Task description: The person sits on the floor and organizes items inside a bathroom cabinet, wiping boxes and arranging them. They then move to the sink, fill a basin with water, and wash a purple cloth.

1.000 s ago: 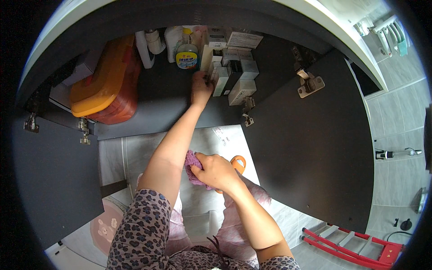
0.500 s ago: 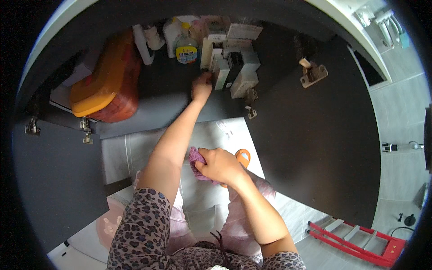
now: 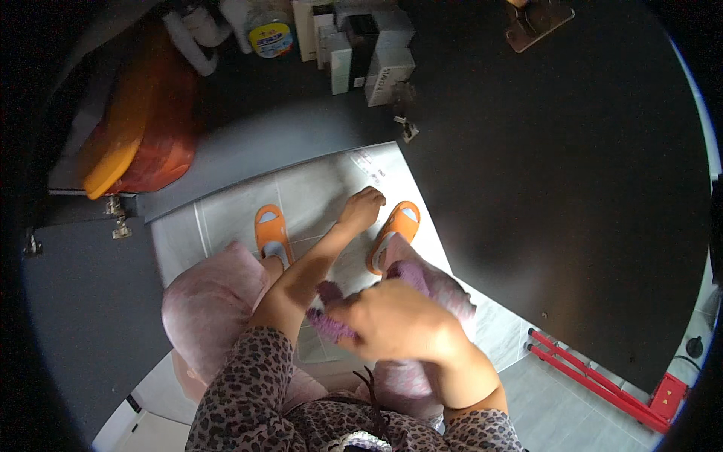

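A crumpled purple cloth (image 3: 331,325) is gripped in my right hand (image 3: 403,320), which is blurred and held close in front of my body. Part of the cloth sticks out past the fingers on both sides. My left hand (image 3: 363,209) is outside the cabinet, over the floor between my feet, with its fingers curled in and nothing seen in them. Inside the open dark cabinet (image 3: 248,143), several small boxes (image 3: 354,56) stand close together. To their left is a clear bottle with a yellow label (image 3: 271,39). An orange-lidded container (image 3: 139,128) sits at the cabinet's left.
Open dark doors flank me on the left (image 3: 83,301) and right (image 3: 542,188), with metal hinges (image 3: 407,129) showing. My feet in orange slippers (image 3: 269,226) rest on grey tiles. A red step ladder (image 3: 602,384) lies beyond the right door.
My left hand has come out of the cabinet, away from the boxes, to above the floor. My right hand has moved nearer my body with the cloth. The view has tilted downward.
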`<state>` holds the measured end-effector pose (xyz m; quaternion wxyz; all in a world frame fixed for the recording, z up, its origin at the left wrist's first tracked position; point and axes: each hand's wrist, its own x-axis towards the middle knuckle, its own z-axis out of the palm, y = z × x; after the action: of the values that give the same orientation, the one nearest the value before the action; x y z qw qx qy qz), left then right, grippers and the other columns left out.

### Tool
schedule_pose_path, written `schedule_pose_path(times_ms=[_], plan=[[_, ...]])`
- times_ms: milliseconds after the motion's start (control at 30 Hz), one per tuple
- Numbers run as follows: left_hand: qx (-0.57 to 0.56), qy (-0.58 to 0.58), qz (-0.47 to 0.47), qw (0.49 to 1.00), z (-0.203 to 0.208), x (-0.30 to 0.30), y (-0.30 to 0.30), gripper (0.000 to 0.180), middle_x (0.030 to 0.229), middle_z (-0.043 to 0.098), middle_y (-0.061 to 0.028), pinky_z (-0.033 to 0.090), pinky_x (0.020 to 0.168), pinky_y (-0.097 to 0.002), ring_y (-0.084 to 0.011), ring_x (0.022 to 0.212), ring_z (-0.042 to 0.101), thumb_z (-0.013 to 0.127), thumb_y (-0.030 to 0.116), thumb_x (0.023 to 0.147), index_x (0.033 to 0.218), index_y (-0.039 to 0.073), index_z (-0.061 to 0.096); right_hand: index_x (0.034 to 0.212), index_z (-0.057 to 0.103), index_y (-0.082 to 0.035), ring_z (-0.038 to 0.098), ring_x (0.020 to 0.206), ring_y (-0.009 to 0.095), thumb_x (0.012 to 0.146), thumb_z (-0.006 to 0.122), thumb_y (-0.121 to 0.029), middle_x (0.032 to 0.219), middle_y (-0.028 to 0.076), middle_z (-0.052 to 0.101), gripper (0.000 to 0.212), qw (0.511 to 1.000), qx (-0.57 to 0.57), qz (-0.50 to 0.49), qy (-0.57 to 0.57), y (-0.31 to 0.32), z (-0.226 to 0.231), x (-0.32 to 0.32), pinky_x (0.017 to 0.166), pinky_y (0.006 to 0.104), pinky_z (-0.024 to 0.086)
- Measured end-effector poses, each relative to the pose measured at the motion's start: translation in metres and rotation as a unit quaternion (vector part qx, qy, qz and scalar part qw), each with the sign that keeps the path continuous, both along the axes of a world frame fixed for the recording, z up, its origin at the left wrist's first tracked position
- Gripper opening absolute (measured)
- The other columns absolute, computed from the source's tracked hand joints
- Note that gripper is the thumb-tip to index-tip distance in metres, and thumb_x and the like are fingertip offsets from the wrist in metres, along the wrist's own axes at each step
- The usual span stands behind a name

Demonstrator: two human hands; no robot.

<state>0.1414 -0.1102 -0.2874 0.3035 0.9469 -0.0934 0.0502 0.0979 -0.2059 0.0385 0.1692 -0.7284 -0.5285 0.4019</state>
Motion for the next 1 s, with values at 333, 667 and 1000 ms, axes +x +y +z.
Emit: schedule_pose_path(times_ms=[333, 667, 1000], plan=[[0.183, 0.013, 0.074, 0.98, -0.169, 0.086, -0.027, 0.023, 0.115, 0.054, -0.0072, 0.041, 0.088, -0.0459, -0.0312, 0.118, 0.042, 0.043, 0.019, 0.084, 0.095, 0.007, 0.059, 0.097, 0.053, -0.002, 0.06, 0.062, 0.031, 0.075, 0.058, -0.02, 0.072, 0.016, 0.06, 0.03, 0.998, -0.026, -0.036, 0.048, -0.021, -0.003, -0.007, 0.057, 0.0399, 0.049], [0.364, -0.056, 0.046, 0.929, -0.214, 0.096, -0.041, 0.023, 0.096, 0.056, -0.0037, 0.05, 0.077, -0.0353, -0.0286, 0.106, 0.046, 0.048, 0.018, 0.08, 0.1, 0.011, 0.059, 0.071, 0.059, -0.001, 0.058, 0.055, 0.029, 0.073, 0.058, -0.021, 0.061, 0.017, 0.057, 0.019, 0.992, -0.056, -0.114, 0.017, -0.021, 0.015, -0.003, 0.048, 0.0375, 0.045], [0.22, 0.04, 0.021, 0.974, -0.12, 0.007, -0.016, 0.008, 0.083, 0.056, -0.0047, 0.052, 0.065, -0.0336, -0.0221, 0.091, 0.055, 0.053, 0.01, 0.075, 0.074, 0.009, 0.061, 0.101, 0.056, -0.007, 0.061, 0.058, 0.031, 0.077, 0.06, -0.025, 0.068, 0.015, 0.059, 0.03, 0.992, -0.039, -0.116, -0.041, -0.024, -0.015, -0.015, 0.056, 0.0415, 0.05]])
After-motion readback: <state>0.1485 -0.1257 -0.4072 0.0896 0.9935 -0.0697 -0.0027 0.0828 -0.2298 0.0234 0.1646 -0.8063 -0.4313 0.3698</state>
